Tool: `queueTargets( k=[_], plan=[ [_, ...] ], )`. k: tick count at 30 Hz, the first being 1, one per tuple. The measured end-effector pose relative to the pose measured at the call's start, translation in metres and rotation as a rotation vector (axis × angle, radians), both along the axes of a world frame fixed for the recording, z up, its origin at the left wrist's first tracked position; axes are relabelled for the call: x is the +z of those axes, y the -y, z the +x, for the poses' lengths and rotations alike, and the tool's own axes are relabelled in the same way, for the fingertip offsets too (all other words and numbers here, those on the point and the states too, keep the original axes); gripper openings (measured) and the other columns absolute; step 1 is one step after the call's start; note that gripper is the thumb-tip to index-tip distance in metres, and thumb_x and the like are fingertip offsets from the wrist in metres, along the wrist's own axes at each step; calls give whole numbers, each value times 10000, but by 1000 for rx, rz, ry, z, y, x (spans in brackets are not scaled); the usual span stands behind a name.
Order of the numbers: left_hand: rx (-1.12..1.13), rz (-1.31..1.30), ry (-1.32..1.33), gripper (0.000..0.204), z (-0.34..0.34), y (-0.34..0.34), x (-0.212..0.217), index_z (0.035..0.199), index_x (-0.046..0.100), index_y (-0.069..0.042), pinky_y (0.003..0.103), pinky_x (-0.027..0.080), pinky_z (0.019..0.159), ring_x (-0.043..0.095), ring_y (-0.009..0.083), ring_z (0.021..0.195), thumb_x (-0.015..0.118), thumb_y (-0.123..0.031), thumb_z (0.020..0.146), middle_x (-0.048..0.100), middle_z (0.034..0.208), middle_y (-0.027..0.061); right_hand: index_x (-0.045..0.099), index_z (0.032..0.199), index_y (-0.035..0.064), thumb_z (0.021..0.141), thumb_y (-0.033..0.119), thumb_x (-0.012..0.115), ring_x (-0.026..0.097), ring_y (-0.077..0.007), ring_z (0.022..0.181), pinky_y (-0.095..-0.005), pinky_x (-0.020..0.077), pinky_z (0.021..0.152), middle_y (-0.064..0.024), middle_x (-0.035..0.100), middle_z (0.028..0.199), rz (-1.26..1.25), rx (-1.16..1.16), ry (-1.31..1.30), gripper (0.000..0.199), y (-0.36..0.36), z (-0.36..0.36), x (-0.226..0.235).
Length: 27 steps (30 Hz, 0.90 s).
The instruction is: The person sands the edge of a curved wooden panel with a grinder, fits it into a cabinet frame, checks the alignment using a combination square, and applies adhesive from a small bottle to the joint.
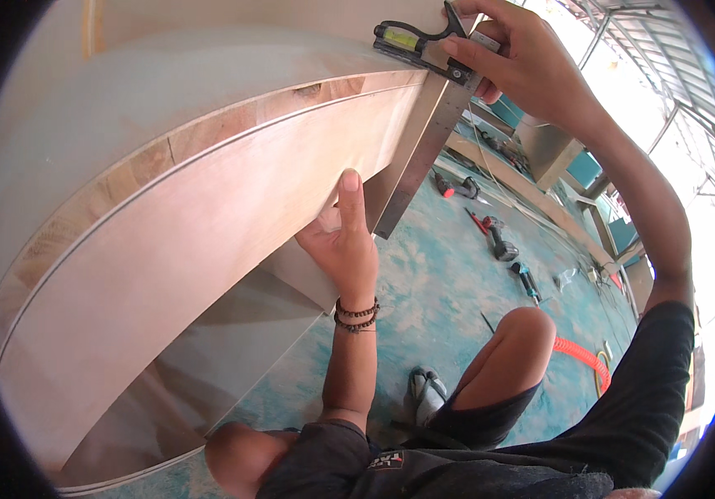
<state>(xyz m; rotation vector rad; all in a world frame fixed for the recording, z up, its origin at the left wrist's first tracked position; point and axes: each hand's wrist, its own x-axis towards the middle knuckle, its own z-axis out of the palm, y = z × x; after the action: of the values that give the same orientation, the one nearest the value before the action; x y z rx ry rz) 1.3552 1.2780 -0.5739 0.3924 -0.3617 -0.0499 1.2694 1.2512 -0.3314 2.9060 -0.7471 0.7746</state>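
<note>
My right hand [532, 62] is closed around the black head of a combination square [426, 158]. The head, with its green level vial, lies along the top edge at the right end of a curved wooden panel [207, 183]. Its dark steel blade slants down beside the panel's end. My left hand [347, 229], with a beaded bracelet [357, 316] at the wrist, grips the panel's lower edge. The thumb lies against the front face, and the other fingers are mostly hidden behind the wood.
A red-and-black cordless drill [499, 239], another power tool [457, 187] and a teal-and-black tool [527, 283] lie on the blue-green stained floor [424, 274]. An orange coiled hose [580, 353] runs near my bent knee [519, 341]. Wooden frames [557, 158] stand at the right.
</note>
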Motion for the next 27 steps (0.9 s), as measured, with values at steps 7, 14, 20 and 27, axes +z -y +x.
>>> queueTargets(
  k=[7, 14, 20, 27],
  plan=[
    [32, 58, 21, 488, 9, 10, 5, 1289, 576, 75, 322, 503, 963, 619, 167, 1107, 800, -81, 884, 647, 1228, 133, 597, 1311, -10, 964, 179, 666, 696, -178, 602, -319, 544, 579, -146, 719, 769, -109, -75, -72, 401, 14, 9, 0],
    [-81, 28, 56, 370, 19, 18, 6, 1131, 693, 45, 303, 512, 930, 661, 152, 1008, 850, -135, 848, 717, 1100, 90, 612, 1354, 34, 1008, 219, 621, 692, -182, 603, -311, 566, 581, -141, 736, 864, -155, -3, -357, 393, -10, 19, 15],
    [-111, 71, 95, 379, 20, 14, 2, 1123, 701, 44, 302, 511, 933, 662, 152, 1008, 858, -160, 845, 720, 1093, 90, 590, 1403, 81, 1051, 220, 547, 678, -149, 590, -280, 557, 545, -95, 696, 793, -200, -47, -533, 381, -24, 22, 22],
    [-240, 66, 137, 362, 23, 17, -2, 1133, 703, 52, 289, 527, 914, 681, 145, 984, 837, -156, 868, 726, 1086, 93, 617, 1376, 89, 1057, 210, 528, 676, -143, 592, -271, 559, 519, -78, 679, 785, -121, -37, -546, 353, -23, 29, 25]
  ],
)
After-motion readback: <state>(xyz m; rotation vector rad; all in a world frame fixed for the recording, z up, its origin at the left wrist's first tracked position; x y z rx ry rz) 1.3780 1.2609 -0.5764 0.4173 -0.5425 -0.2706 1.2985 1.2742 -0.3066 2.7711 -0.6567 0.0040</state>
